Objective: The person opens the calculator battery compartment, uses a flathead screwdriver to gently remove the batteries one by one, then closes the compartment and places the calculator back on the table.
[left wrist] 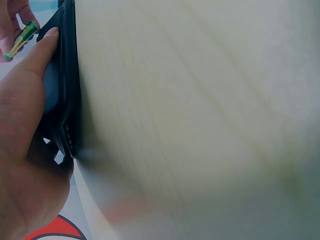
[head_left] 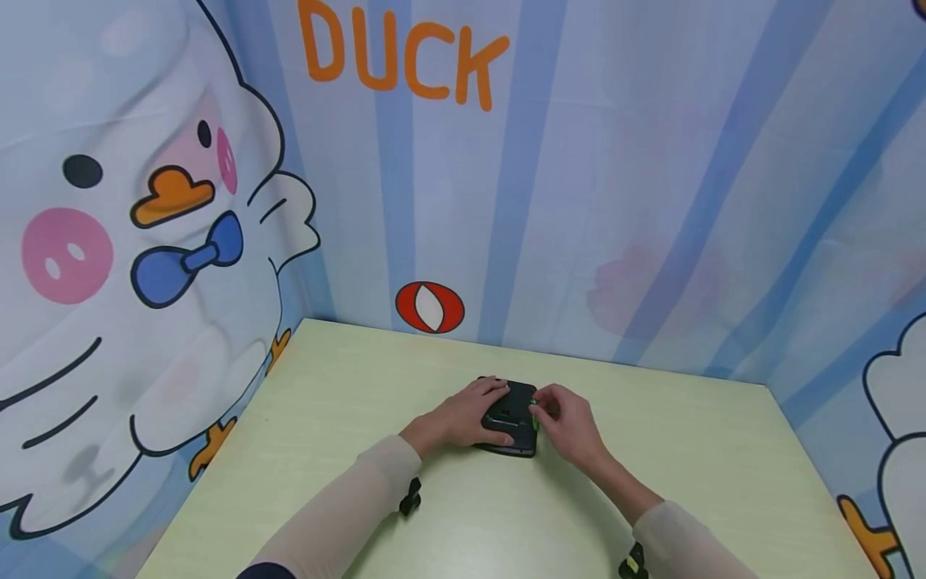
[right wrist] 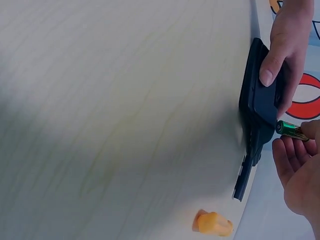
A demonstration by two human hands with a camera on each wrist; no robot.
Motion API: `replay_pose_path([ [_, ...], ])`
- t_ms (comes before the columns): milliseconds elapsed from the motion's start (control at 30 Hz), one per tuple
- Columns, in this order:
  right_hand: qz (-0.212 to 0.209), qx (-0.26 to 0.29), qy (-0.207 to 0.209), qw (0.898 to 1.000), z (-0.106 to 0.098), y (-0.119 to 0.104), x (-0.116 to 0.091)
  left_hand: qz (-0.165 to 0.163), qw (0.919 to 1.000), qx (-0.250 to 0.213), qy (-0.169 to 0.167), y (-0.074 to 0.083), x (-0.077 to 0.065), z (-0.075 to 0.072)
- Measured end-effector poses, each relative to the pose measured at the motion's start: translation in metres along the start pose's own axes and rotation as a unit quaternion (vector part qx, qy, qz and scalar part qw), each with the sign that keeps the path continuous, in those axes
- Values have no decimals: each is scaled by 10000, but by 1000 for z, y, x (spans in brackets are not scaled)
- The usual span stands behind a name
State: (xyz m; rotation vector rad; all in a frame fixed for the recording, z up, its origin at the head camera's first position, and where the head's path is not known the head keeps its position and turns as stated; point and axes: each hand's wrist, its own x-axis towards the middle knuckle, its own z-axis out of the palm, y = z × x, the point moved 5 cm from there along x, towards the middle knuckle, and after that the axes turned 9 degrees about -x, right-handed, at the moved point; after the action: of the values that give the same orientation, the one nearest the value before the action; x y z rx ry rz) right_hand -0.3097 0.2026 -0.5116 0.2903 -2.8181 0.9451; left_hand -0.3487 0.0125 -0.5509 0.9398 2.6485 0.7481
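A black plastic device point(head_left: 517, 402) with a wedge-shaped body rests on the pale table. My left hand point(head_left: 463, 414) holds it from the left, thumb across the near part and fingers over the far part. At its right edge my right hand point(head_left: 571, 426) pinches a small green and gold battery point(right wrist: 291, 130) between thumb and fingertips. The right wrist view has the battery's end close to the device's edge. In the left wrist view the left thumb lies along the device point(left wrist: 62, 75), with the battery point(left wrist: 21, 40) beyond it.
The light wooden table point(head_left: 405, 362) ends at a striped blue curtain point(head_left: 615, 161) with duck pictures behind and at both sides. A small orange shape point(right wrist: 215, 224) shows near the table's edge in the right wrist view. Dark wrist straps sit on both sleeves.
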Motion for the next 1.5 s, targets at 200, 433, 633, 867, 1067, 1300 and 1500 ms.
replay_pose_path([
  [200, 64, 65, 44, 9999, 1, 5, -1, 13, 10000, 16, 5, -2, 1, 1],
  [433, 164, 20, 138, 9998, 0, 11, -2, 33, 10000, 3, 9, -4, 1, 3],
  [633, 214, 86, 283, 9993, 1, 16, -3, 9, 10000, -51, 19, -5, 2, 4],
  [867, 408, 111, 351, 9985, 3, 23, -4, -58, 10000, -55, -29, -4, 1, 4],
  [1067, 494, -5, 387, 9980, 5, 30, -6, -25, 10000, 14, -15, -4, 2, 3],
  [1300, 638, -80, 337, 9974, 7, 34, -8, -29, 10000, 9, 3, -5, 2, 4],
  [1500, 562, -180, 366, 9976, 7, 34, -10, -60, 10000, 48, 5, -4, 2, 4],
])
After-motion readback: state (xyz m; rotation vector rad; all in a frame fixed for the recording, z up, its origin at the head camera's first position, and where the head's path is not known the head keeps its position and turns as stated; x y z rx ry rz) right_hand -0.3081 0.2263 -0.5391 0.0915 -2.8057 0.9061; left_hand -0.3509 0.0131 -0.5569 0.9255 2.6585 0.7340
